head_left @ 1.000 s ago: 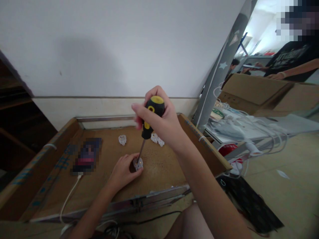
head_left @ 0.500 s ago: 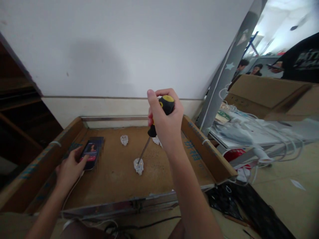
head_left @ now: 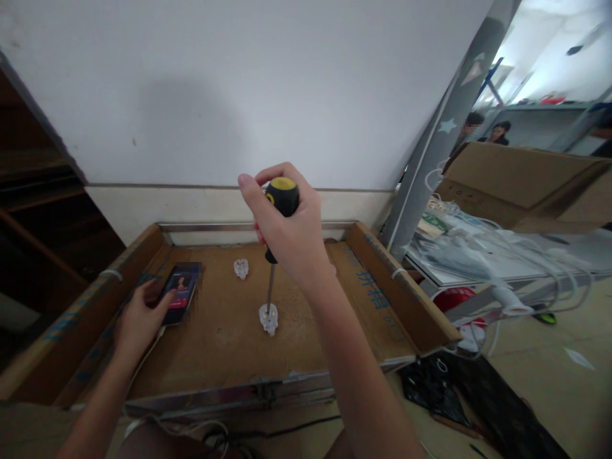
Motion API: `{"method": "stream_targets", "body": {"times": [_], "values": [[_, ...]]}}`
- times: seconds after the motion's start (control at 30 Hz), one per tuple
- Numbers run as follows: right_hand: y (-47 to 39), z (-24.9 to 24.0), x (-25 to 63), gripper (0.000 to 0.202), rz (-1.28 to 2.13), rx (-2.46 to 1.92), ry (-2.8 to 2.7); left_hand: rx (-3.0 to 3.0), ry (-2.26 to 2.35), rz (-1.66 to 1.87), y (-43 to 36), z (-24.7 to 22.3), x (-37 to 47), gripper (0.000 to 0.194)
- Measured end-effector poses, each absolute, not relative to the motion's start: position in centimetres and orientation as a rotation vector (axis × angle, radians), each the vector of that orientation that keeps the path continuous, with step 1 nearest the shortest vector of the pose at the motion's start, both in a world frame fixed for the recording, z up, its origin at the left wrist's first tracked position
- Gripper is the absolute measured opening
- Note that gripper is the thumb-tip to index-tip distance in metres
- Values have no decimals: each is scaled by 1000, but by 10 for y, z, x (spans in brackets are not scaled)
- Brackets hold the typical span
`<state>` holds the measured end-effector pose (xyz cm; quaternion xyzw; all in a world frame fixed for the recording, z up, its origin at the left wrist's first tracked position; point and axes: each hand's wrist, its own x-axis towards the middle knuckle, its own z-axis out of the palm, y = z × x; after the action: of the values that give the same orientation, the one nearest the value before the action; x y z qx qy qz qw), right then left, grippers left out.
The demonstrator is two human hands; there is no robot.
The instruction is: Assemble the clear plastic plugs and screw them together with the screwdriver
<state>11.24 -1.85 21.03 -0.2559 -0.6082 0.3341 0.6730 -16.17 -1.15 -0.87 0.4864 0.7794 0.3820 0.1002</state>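
My right hand is wrapped round the black and yellow handle of a screwdriver. The shaft stands almost upright, its tip on a small clear plastic plug part with metal bits in it. A similar clear part lies farther back on the cardboard. Over at the left, my left hand grips the near-left edge of a phone, thumb on the lit screen. A white cable runs from the phone's lower end.
A cardboard tray with raised sides lies under everything, against a pale wall. To the right, a cardboard box and tangled white cables sit on a table. A black bag is on the floor; people are in the background.
My right hand has moved left and the screwdriver has swung from a slant to nearly upright over the same clear part. My left hand stays at the phone.
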Motion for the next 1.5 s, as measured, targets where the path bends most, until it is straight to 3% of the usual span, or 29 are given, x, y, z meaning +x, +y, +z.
{"method": "stream_targets", "body": {"times": [0.13, 0.27, 0.4, 0.5, 0.6, 0.7, 0.87, 1.07, 1.33, 1.5], "values": [[-19, 210, 108, 20, 744, -587, -1388, 1425, 2314, 1325, -21, 6, -152, 53], [-13, 208, 109, 33, 844, -570, -1397, 1628, 2109, 1439, -23, 9, -124, 51], [-11, 205, 109, 34, 891, -471, -1480, 2096, 1582, 1115, -21, 8, -64, 59], [-14, 205, 109, 26, 768, -486, -1536, 2207, 1317, 917, -18, 3, -25, 41], [-17, 205, 113, 31, 809, -487, -1460, 2189, 1248, 830, -15, -5, -8, 26], [-15, 207, 119, 37, 932, -484, -1379, 2236, 1284, 856, -15, -12, -7, 28], [-11, 210, 126, 27, 963, -479, -1436, 2300, 1322, 870, -20, -10, -6, 33], [-17, 208, 126, 22, 848, -490, -1473, 2320, 1345, 858, -22, -4, -3, 28], [-26, 210, 130, 27, 868, -487, -1478, 2348, 1349, 831, -24, -3, -3, 42], [-22, 212, 141, 22, 794, -504, -1559, 2349, 1364, 835, -25, -4, -4, 41]]}}
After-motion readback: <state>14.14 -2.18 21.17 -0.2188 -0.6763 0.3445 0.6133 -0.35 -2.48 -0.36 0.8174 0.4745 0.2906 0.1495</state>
